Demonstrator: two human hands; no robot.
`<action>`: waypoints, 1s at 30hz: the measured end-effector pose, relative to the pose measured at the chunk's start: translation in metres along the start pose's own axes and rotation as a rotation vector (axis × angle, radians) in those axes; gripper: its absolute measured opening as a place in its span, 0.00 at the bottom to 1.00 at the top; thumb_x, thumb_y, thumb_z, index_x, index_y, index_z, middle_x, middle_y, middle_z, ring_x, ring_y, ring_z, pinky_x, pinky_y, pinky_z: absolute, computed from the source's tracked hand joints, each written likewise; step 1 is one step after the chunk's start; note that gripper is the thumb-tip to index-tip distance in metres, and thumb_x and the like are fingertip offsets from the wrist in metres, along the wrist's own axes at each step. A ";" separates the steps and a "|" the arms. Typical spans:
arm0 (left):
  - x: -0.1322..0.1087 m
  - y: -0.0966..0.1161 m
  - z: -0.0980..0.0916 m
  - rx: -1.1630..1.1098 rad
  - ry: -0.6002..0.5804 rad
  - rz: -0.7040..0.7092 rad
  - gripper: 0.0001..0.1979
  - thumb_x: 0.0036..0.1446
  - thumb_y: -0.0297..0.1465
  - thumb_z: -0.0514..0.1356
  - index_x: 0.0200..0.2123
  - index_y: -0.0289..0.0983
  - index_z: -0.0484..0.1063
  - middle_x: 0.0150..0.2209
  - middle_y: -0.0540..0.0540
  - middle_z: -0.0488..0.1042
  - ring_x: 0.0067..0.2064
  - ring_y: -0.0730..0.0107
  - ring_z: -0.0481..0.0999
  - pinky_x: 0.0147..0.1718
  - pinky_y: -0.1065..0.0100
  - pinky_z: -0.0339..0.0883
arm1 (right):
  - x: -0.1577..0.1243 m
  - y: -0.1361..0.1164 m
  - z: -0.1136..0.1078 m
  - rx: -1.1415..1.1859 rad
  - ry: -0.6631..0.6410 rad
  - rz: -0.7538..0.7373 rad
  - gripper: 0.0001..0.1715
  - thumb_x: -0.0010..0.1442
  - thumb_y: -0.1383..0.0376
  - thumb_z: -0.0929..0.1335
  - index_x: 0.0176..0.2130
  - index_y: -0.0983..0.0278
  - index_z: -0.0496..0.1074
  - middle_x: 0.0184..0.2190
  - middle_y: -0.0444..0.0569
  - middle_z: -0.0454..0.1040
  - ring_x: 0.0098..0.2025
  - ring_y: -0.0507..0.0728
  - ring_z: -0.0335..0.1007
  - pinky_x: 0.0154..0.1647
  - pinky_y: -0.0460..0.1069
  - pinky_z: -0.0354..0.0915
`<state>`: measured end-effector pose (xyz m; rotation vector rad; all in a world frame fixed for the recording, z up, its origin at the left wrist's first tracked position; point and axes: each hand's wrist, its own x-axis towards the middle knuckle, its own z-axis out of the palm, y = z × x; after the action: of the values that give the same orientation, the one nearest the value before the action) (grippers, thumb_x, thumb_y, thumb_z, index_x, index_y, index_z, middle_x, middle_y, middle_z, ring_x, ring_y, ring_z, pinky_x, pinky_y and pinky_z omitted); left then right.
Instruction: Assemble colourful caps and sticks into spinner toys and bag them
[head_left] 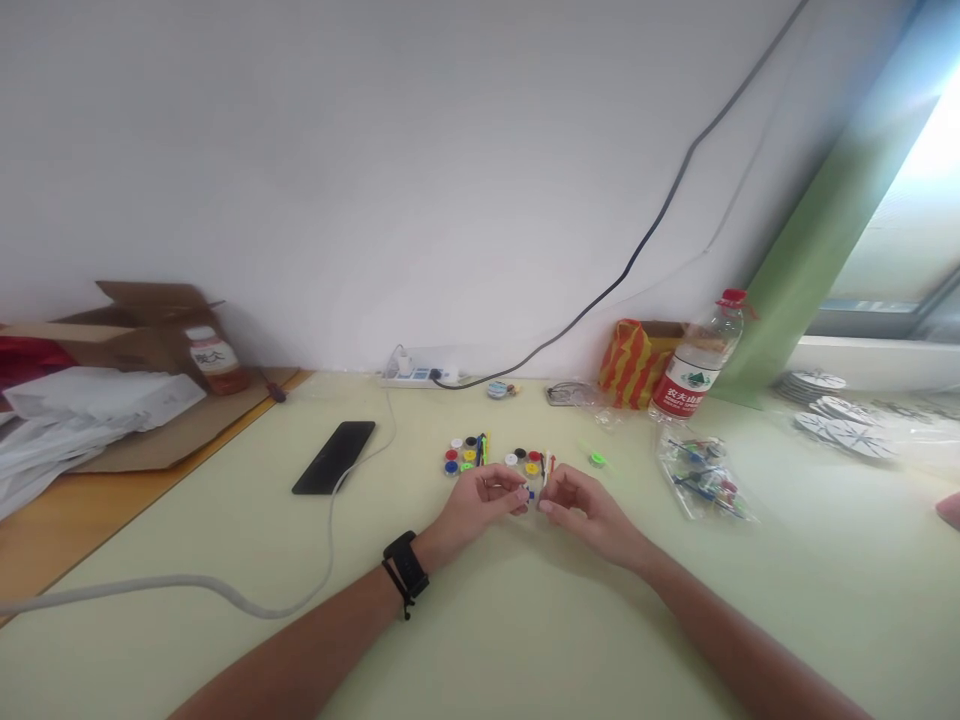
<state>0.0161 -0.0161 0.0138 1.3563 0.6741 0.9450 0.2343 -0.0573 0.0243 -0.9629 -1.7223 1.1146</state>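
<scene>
Just in front of two groups of small coloured pieces, my left hand pinches a small blue piece between thumb and fingers. Close on its right is my right hand, thumb and fingertips drawn together; what they hold, if anything, is too small to make out. Beyond the left hand lie round coloured discs with thin coloured sticks beside them. A similar group of discs and sticks sits behind my fingers, partly hidden. A bright green piece rests to the right.
A black phone and a white cable lie left. By the wall are a power strip, a striped bag and a water bottle. Rightward sit a clear bag of parts and stacked discs.
</scene>
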 end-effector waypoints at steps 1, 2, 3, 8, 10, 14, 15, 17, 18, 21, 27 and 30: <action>-0.001 0.001 0.000 0.000 -0.007 -0.001 0.16 0.51 0.37 0.73 0.40 0.35 0.79 0.34 0.45 0.80 0.35 0.66 0.80 0.40 0.64 0.75 | 0.000 0.000 0.002 0.010 -0.004 -0.007 0.16 0.63 0.51 0.71 0.39 0.60 0.67 0.36 0.46 0.73 0.36 0.54 0.70 0.38 0.49 0.67; -0.001 0.002 0.001 -0.002 -0.013 -0.002 0.16 0.51 0.37 0.74 0.40 0.35 0.79 0.34 0.45 0.80 0.36 0.66 0.80 0.40 0.64 0.75 | -0.001 0.000 0.004 0.010 -0.012 -0.011 0.16 0.64 0.52 0.70 0.41 0.60 0.67 0.38 0.47 0.73 0.37 0.55 0.71 0.39 0.50 0.68; -0.002 0.003 0.001 -0.004 -0.019 -0.004 0.16 0.51 0.37 0.74 0.40 0.35 0.79 0.35 0.45 0.80 0.36 0.66 0.80 0.40 0.65 0.75 | -0.001 0.000 0.005 -0.004 -0.021 -0.013 0.15 0.65 0.52 0.70 0.44 0.59 0.67 0.40 0.47 0.74 0.38 0.55 0.72 0.40 0.50 0.68; -0.003 0.005 0.004 -0.012 -0.046 -0.012 0.16 0.52 0.37 0.73 0.40 0.34 0.78 0.37 0.45 0.79 0.38 0.65 0.81 0.42 0.63 0.76 | -0.003 0.000 0.007 -0.200 -0.068 -0.010 0.12 0.69 0.54 0.65 0.44 0.60 0.69 0.36 0.47 0.75 0.36 0.55 0.69 0.34 0.48 0.64; -0.003 0.005 0.004 -0.008 -0.066 -0.028 0.16 0.53 0.38 0.72 0.40 0.34 0.78 0.36 0.44 0.80 0.39 0.63 0.81 0.43 0.61 0.76 | -0.003 0.002 0.006 -0.281 -0.070 -0.021 0.14 0.71 0.54 0.63 0.41 0.61 0.70 0.33 0.46 0.73 0.34 0.54 0.67 0.33 0.47 0.62; -0.004 0.004 0.005 0.032 -0.091 -0.046 0.16 0.55 0.39 0.71 0.41 0.34 0.77 0.37 0.43 0.80 0.38 0.65 0.81 0.42 0.62 0.76 | -0.003 0.007 0.006 -0.421 -0.066 -0.036 0.16 0.72 0.55 0.61 0.36 0.61 0.68 0.31 0.44 0.71 0.32 0.53 0.63 0.32 0.47 0.59; -0.004 0.003 0.006 0.049 -0.089 -0.045 0.16 0.56 0.39 0.70 0.41 0.34 0.77 0.38 0.43 0.81 0.38 0.65 0.81 0.42 0.63 0.76 | -0.003 0.007 0.005 -0.443 -0.069 -0.039 0.16 0.72 0.56 0.61 0.36 0.61 0.66 0.30 0.43 0.70 0.31 0.53 0.63 0.32 0.47 0.58; -0.005 0.002 0.007 0.102 -0.087 -0.035 0.16 0.58 0.41 0.68 0.43 0.34 0.77 0.38 0.42 0.81 0.37 0.65 0.81 0.40 0.63 0.75 | -0.004 0.006 0.003 -0.478 -0.083 -0.050 0.16 0.72 0.57 0.60 0.35 0.61 0.65 0.30 0.43 0.69 0.31 0.53 0.61 0.32 0.47 0.57; -0.006 0.002 0.009 0.143 -0.086 -0.020 0.16 0.60 0.41 0.66 0.43 0.35 0.78 0.39 0.42 0.81 0.37 0.65 0.80 0.39 0.64 0.75 | -0.004 0.004 0.001 -0.498 -0.086 -0.057 0.15 0.72 0.57 0.59 0.35 0.61 0.64 0.29 0.43 0.69 0.30 0.53 0.61 0.32 0.47 0.57; -0.009 0.002 0.012 0.372 -0.039 0.080 0.15 0.65 0.41 0.60 0.46 0.37 0.78 0.40 0.43 0.80 0.38 0.64 0.79 0.39 0.64 0.74 | -0.004 0.000 -0.011 -0.623 -0.067 -0.049 0.14 0.72 0.60 0.58 0.33 0.61 0.61 0.28 0.42 0.67 0.29 0.53 0.61 0.31 0.47 0.55; -0.015 -0.002 0.009 0.926 0.066 0.332 0.19 0.63 0.31 0.60 0.57 0.44 0.71 0.60 0.45 0.71 0.63 0.55 0.66 0.66 0.50 0.57 | -0.005 0.007 -0.044 -1.152 -0.073 0.169 0.14 0.68 0.64 0.61 0.29 0.61 0.62 0.25 0.44 0.70 0.28 0.54 0.66 0.28 0.49 0.47; -0.012 -0.006 0.004 1.103 0.085 0.325 0.24 0.63 0.31 0.59 0.63 0.43 0.65 0.67 0.44 0.63 0.68 0.52 0.59 0.69 0.46 0.49 | -0.005 0.014 -0.046 -1.301 -0.134 0.258 0.15 0.70 0.63 0.59 0.32 0.61 0.67 0.30 0.48 0.75 0.32 0.57 0.72 0.28 0.49 0.47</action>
<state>0.0148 -0.0283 0.0066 2.4573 1.1417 0.9015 0.2809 -0.0445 0.0206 -1.9198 -2.4745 0.0291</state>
